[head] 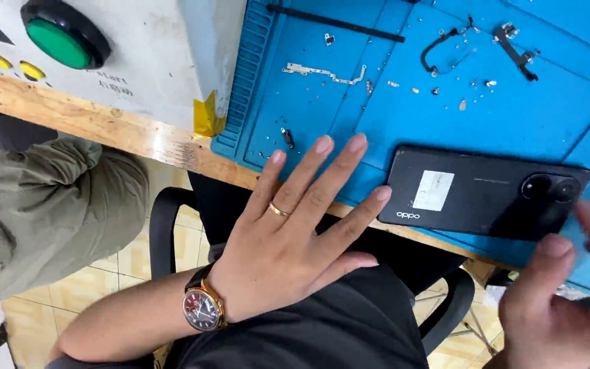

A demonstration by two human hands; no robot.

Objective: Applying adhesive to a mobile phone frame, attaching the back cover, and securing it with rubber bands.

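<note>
Now the left hand point(288, 253) lies flat and spread, fingers apart, its grip open and holding nothing; the fingertips point(324, 144) reach over the near edge of the blue rubber work mat point(404, 116), and the forefinger tip comes just beside the left end of the black rectangular smartphone point(479, 193). A gold ring sits on one finger, and a round wristwatch with a dark red dial and gold case point(201, 309) is on the wrist. The phone lies back-up on the mat near the edge of the wooden table point(104, 126), with a white sticker on its back and two round camera lenses at its right end. The right hand point(561, 301) is blurred at the lower right, fingers loosely open and closing on nothing, its tips near the phone's lower right corner; whether they touch it cannot be told. Small metal brackets and screws point(322, 72) and thin black flex cables point(445, 48) are scattered farther back on the mat. A grey box with a green round button point(59, 41) stands on the table to the left.
</note>
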